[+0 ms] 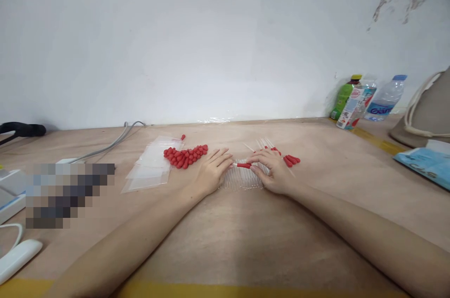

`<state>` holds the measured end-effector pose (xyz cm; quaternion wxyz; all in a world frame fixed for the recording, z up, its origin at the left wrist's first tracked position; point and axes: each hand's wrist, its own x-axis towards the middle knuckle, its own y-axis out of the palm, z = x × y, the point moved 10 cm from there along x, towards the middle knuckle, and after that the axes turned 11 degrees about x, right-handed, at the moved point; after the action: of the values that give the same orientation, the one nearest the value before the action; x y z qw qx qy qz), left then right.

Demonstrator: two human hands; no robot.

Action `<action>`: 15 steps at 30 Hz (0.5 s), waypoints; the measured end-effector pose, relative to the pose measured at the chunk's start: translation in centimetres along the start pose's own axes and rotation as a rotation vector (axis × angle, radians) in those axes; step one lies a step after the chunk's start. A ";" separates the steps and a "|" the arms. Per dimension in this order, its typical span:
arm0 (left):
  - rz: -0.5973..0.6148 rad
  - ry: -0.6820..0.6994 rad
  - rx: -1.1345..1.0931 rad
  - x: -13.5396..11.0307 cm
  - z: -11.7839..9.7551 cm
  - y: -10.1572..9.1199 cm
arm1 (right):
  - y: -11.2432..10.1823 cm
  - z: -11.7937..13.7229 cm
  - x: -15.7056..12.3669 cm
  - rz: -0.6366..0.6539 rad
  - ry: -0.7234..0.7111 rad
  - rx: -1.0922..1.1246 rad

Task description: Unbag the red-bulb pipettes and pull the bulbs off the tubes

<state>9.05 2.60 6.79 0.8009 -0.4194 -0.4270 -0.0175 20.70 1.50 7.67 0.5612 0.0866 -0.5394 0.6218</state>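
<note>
A dropper with a red rubber bulb (243,165) lies level between my two hands. My left hand (213,170) pinches its pale tube end. The bulb end is in the fingertips of my right hand (272,170). Under and between the hands lies a row of clear thin tubes (242,180), side by side on the table. Left of my left hand is a heap of red rubber bulbs (186,156). Beyond and right of my right hand lie several red-bulbed droppers (291,160), partly hidden by that hand.
Clear plastic bags (149,164) lie overlapped left of the bulbs. A grey cable (108,147) runs along the back left. Bottles (386,99) stand at the back right, near a blue packet (425,164) and a grey bag (429,110). White devices (19,258) sit at the left edge.
</note>
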 end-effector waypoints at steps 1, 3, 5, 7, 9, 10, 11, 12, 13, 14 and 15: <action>0.007 0.003 0.011 0.0 0.0 0.0 | 0.3 0.0 0.0 0.024 -0.005 -0.050; 0.027 0.025 0.036 0.0 -0.3 0.1 | 0.8 0.2 0.1 0.043 -0.025 -0.143; 0.044 0.063 0.055 0.1 -0.9 0.2 | 1.5 0.6 0.2 0.032 -0.062 -0.218; 0.051 0.088 0.062 0.1 -1.4 0.2 | 2.1 0.9 0.2 0.014 -0.109 -0.273; 0.041 0.097 0.057 0.1 -1.9 0.0 | 2.7 1.3 0.0 0.005 -0.161 -0.302; 0.036 0.101 0.052 0.1 -2.0 -0.1 | 2.9 1.5 -0.1 0.004 -0.188 -0.306; 0.037 0.107 0.044 0.1 -2.2 -0.2 | 2.9 1.7 -0.2 0.005 -0.214 -0.308; 0.043 0.116 0.032 0.1 -2.4 -0.2 | 2.9 1.9 -0.3 0.007 -0.237 -0.309; 0.056 0.124 0.017 0.0 -2.6 -0.3 | 2.9 2.2 -0.4 0.016 -0.256 -0.310; 0.074 0.129 -0.001 0.0 -2.7 -0.3 | 2.9 2.4 -0.5 0.028 -0.270 -0.309; 0.093 0.132 -0.020 -0.1 -2.9 -0.3 | 3.0 2.6 -0.6 0.042 -0.282 -0.306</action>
<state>10.80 0.41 6.14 0.8232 -0.4445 -0.3531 -0.0121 17.27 -0.22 6.60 0.4735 0.0753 -0.7027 0.5257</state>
